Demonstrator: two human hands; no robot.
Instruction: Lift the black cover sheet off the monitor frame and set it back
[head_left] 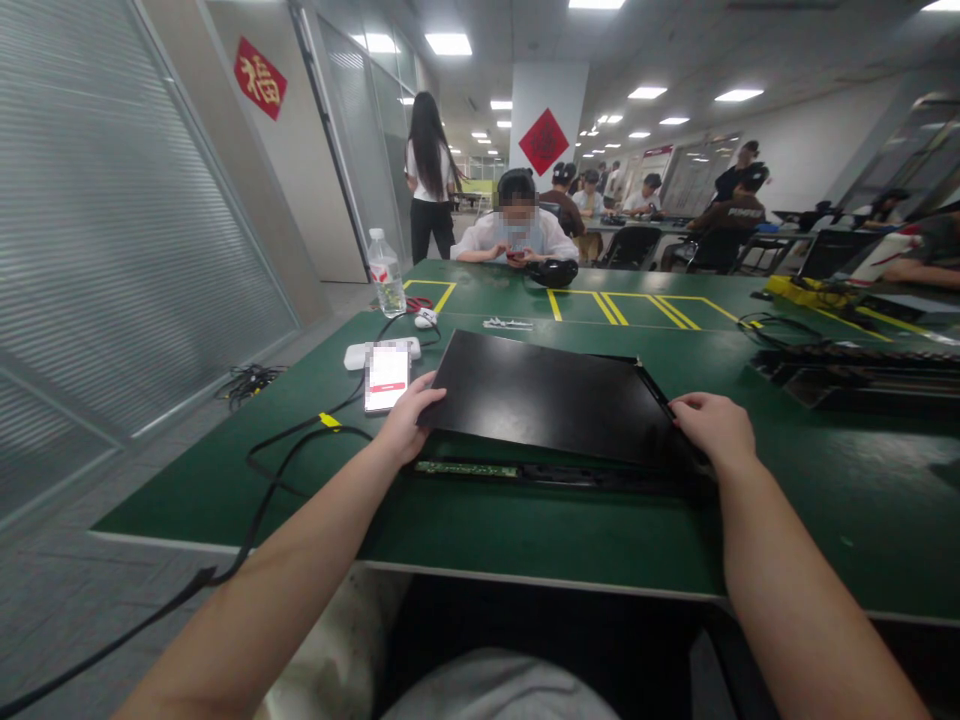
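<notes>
A flat black panel [540, 393], like a display screen, lies slanted over a shallow black frame [600, 477]. Its left side is raised off the frame, and my left hand [412, 413] is closed around that edge. At the panel's right side, my right hand [712, 428] has its fingers pinched at the edge where panel and frame meet; which of the two they grip is hard to see. Along the frame's near side a strip of green circuit board [466, 468] shows. The panel covers most of the frame's inside.
Left of the panel lie a lit phone [387, 377], a white power strip [356, 356] and black cables [262, 450]. A water bottle [387, 275] stands behind them. Stacked black frames [862, 375] lie at right. A person [517, 225] sits across the green table [225, 490].
</notes>
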